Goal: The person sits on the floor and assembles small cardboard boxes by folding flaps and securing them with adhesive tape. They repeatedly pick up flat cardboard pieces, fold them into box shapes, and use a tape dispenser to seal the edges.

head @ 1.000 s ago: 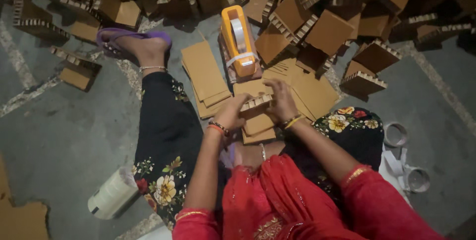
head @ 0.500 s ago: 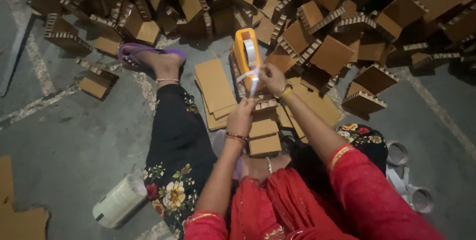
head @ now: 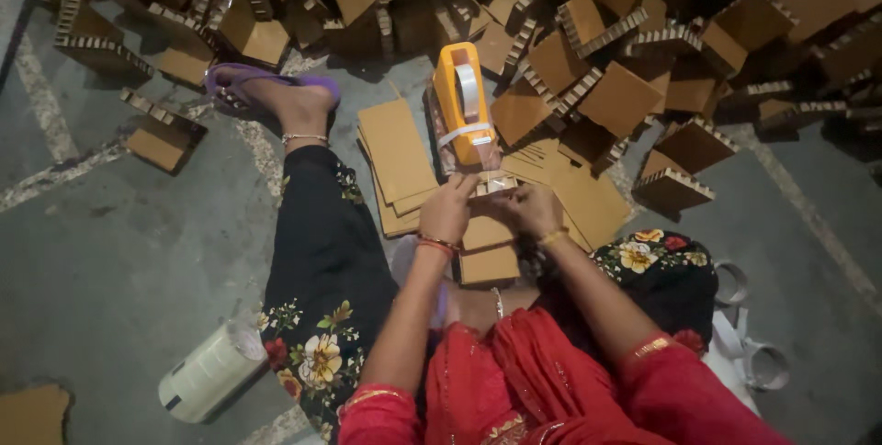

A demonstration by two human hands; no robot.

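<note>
I sit on the floor with a small brown cardboard box (head: 488, 245) on my lap. My left hand (head: 447, 213) grips its upper left edge. My right hand (head: 532, 210) pinches the upper right edge, and the fingers of both hands meet at the box top. An orange tape dispenser (head: 462, 103) with a clear tape roll stands upright just beyond my fingertips, touching the box's far end. Whether a strip of tape runs from it to the box is hard to tell.
A big heap of folded cardboard boxes (head: 625, 87) fills the back. Flat cardboard sheets (head: 395, 146) lie left of the dispenser. A stack of tape rolls (head: 209, 373) lies at my left knee and empty tape cores (head: 732, 283) at my right. My sandalled foot (head: 276, 91) stretches forward.
Half a second ago my right hand was raised beside the dispenser; now both hands are together on the box's top edge below it.
</note>
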